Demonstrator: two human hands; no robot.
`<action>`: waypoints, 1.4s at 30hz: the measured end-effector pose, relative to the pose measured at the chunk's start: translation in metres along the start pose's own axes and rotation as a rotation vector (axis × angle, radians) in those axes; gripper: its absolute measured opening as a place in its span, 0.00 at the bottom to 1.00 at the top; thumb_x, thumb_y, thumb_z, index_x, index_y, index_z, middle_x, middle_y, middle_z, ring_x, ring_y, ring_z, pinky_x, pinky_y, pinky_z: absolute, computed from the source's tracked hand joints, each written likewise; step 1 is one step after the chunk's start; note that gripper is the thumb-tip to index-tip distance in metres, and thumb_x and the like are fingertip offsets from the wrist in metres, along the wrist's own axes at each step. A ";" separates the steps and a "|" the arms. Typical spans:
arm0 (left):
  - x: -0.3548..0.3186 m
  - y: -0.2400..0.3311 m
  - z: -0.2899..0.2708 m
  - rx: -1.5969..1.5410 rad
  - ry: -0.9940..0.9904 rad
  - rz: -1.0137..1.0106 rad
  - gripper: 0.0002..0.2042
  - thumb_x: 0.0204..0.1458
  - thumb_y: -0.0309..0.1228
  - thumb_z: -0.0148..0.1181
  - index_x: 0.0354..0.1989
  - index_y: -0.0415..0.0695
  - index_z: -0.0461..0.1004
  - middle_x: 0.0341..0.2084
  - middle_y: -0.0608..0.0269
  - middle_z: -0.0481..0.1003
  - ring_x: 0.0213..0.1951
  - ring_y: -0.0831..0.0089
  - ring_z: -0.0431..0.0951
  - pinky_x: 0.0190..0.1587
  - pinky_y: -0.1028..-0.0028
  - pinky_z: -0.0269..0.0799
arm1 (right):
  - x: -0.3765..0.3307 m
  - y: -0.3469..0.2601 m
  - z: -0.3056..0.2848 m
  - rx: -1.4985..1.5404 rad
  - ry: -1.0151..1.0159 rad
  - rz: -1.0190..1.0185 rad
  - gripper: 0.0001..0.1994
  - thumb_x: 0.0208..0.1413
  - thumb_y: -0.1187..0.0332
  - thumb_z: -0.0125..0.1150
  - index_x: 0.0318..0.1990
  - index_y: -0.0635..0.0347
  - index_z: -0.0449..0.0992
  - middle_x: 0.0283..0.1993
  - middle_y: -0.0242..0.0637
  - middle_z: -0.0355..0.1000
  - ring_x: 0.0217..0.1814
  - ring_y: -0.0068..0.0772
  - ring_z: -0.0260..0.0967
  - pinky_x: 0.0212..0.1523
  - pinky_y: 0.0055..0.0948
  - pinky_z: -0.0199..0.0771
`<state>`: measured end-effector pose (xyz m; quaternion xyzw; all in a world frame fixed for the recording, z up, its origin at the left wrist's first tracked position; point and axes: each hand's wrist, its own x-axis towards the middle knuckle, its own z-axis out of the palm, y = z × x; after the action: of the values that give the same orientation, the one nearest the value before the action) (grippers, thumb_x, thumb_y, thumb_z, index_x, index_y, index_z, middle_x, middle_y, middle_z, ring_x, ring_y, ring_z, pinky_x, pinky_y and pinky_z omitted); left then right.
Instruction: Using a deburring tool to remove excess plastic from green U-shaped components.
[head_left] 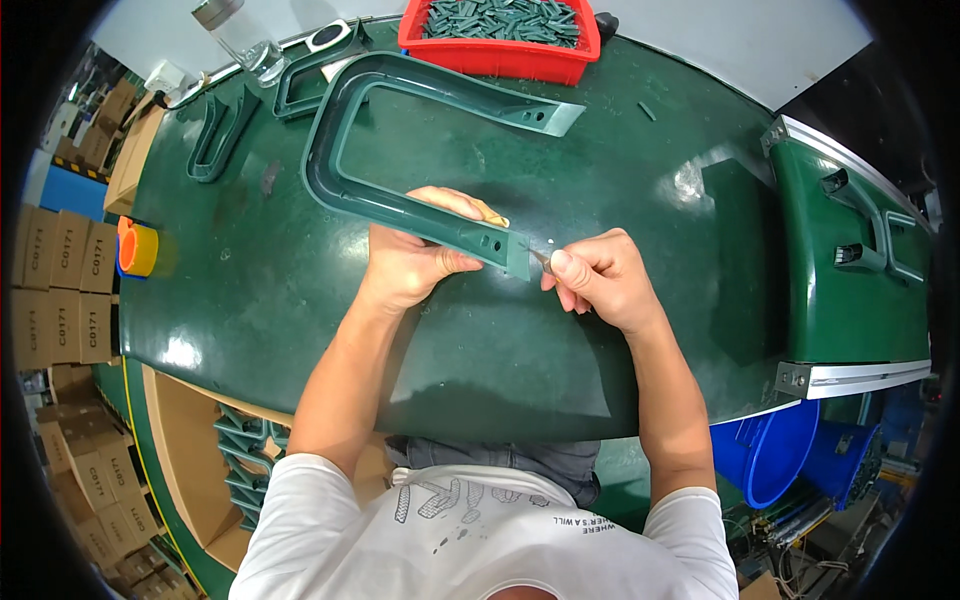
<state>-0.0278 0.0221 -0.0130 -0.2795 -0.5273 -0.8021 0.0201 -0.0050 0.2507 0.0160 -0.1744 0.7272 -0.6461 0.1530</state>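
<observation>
Frame [385, 204], one, clasped in left grip [410, 268], one tool [541, 260] pinched in right grip [605, 280]

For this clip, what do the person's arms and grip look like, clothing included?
Short white sleeves leave both forearms bare, with no watch or bracelet visible. The left grip and right grip are ungloved hands. A yellowish patch, perhaps a finger cover, shows on the left one.
</observation>
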 end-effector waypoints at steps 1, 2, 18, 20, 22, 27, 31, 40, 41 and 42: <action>0.000 0.000 0.000 0.005 0.001 0.002 0.20 0.34 0.21 0.72 0.39 0.37 0.73 0.34 0.52 0.77 0.40 0.62 0.78 0.40 0.67 0.77 | 0.001 0.000 0.000 -0.021 -0.016 -0.013 0.23 0.57 0.52 0.57 0.18 0.63 0.75 0.10 0.29 0.64 0.11 0.17 0.59 0.13 0.20 0.57; 0.000 0.001 0.001 -0.001 0.006 -0.005 0.20 0.34 0.21 0.72 0.39 0.37 0.73 0.34 0.52 0.77 0.40 0.62 0.79 0.40 0.67 0.77 | 0.001 0.000 0.000 -0.038 -0.031 -0.024 0.23 0.57 0.52 0.57 0.18 0.63 0.75 0.10 0.29 0.64 0.11 0.17 0.60 0.13 0.21 0.57; 0.004 0.006 -0.005 -0.010 0.242 -0.074 0.22 0.35 0.29 0.74 0.39 0.36 0.73 0.34 0.53 0.77 0.33 0.68 0.78 0.34 0.73 0.77 | 0.005 0.005 0.014 -0.361 -0.377 -0.247 0.21 0.56 0.56 0.58 0.18 0.64 0.74 0.10 0.35 0.64 0.12 0.26 0.58 0.17 0.29 0.57; 0.006 0.010 -0.011 0.027 0.337 -0.041 0.24 0.36 0.33 0.75 0.40 0.35 0.72 0.33 0.54 0.77 0.30 0.71 0.77 0.31 0.74 0.76 | 0.004 0.004 0.017 -0.283 -0.275 -0.214 0.16 0.53 0.60 0.61 0.23 0.65 0.76 0.14 0.38 0.65 0.16 0.30 0.60 0.20 0.28 0.60; 0.005 0.010 -0.012 0.035 0.329 -0.080 0.24 0.37 0.32 0.75 0.41 0.35 0.72 0.33 0.54 0.77 0.30 0.71 0.77 0.30 0.74 0.76 | 0.004 0.004 0.014 -0.165 -0.023 -0.286 0.12 0.52 0.63 0.64 0.27 0.65 0.79 0.18 0.36 0.68 0.19 0.25 0.62 0.22 0.25 0.62; -0.001 0.009 0.000 0.046 0.351 -0.181 0.21 0.39 0.29 0.72 0.40 0.33 0.71 0.30 0.55 0.76 0.28 0.71 0.77 0.29 0.74 0.75 | 0.006 0.007 0.007 -0.175 0.479 -0.443 0.09 0.46 0.71 0.69 0.33 0.67 0.79 0.27 0.37 0.73 0.28 0.23 0.68 0.27 0.21 0.66; 0.000 0.011 0.005 0.085 0.351 -0.168 0.21 0.39 0.28 0.72 0.41 0.33 0.71 0.30 0.55 0.76 0.27 0.71 0.76 0.27 0.74 0.75 | 0.008 0.011 0.011 -0.332 0.578 -0.571 0.09 0.42 0.74 0.70 0.33 0.66 0.79 0.27 0.37 0.74 0.28 0.27 0.70 0.28 0.23 0.68; -0.001 0.013 0.008 0.085 0.326 -0.180 0.20 0.39 0.27 0.71 0.40 0.33 0.71 0.27 0.56 0.75 0.26 0.73 0.76 0.27 0.75 0.75 | 0.010 0.013 0.008 -0.479 0.607 -0.622 0.10 0.40 0.75 0.70 0.32 0.65 0.79 0.26 0.37 0.74 0.26 0.29 0.70 0.26 0.24 0.68; -0.001 0.013 0.009 0.084 0.329 -0.183 0.20 0.39 0.27 0.71 0.40 0.33 0.71 0.27 0.56 0.75 0.26 0.73 0.76 0.27 0.75 0.75 | 0.010 0.013 0.009 -0.482 0.609 -0.612 0.10 0.40 0.75 0.70 0.32 0.65 0.79 0.26 0.37 0.74 0.26 0.30 0.70 0.26 0.24 0.68; -0.001 0.014 0.009 0.084 0.332 -0.185 0.20 0.39 0.27 0.71 0.40 0.33 0.71 0.27 0.56 0.75 0.26 0.73 0.76 0.27 0.75 0.75 | 0.010 0.013 0.009 -0.484 0.611 -0.602 0.10 0.40 0.75 0.70 0.32 0.65 0.79 0.26 0.37 0.74 0.26 0.30 0.70 0.26 0.24 0.68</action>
<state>-0.0189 0.0236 0.0006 -0.0927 -0.5731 -0.8130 0.0445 -0.0104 0.2395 0.0020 -0.2099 0.7853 -0.4956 -0.3060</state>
